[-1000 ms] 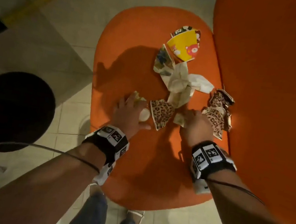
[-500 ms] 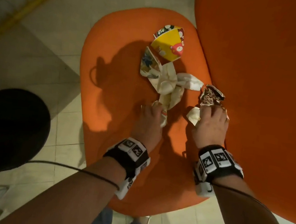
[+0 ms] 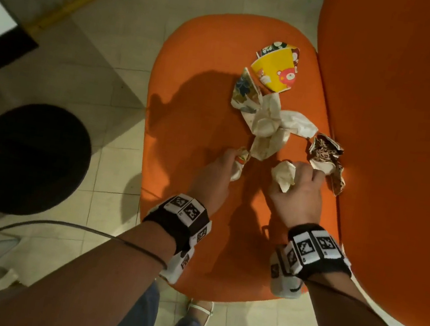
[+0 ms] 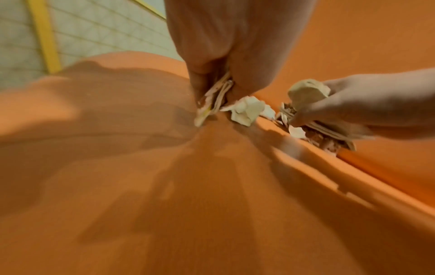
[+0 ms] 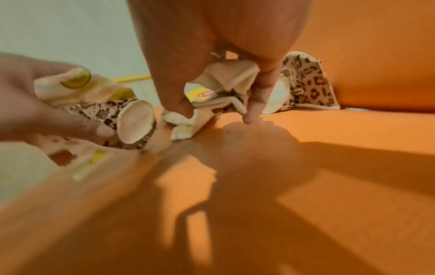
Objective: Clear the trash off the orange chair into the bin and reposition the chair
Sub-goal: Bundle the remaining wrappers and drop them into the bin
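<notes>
Trash lies on the orange chair (image 3: 190, 97) seat. The left hand (image 3: 213, 175) has its fingers curled around crushed cup pieces (image 3: 239, 163); the right hand (image 3: 298, 192) clutches a white paper wad (image 3: 284, 174) beside the leopard-print cup (image 3: 324, 154). The right wrist view reveals leopard print in the left grip. Since half a second ago, both hands have closed further on the trash.

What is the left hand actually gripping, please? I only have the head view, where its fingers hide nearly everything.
Observer: The right wrist view shows the left hand gripping a crushed leopard-print cup, its white base facing the camera.
Operator: Thanks. Anything else in that hand?
Observer: Yes, a pale scrap with yellow-green marks sits above the cup.
Operator: And the right hand?
Observer: Its fingers pinch folded white paper bearing a yellow-and-red print.
</notes>
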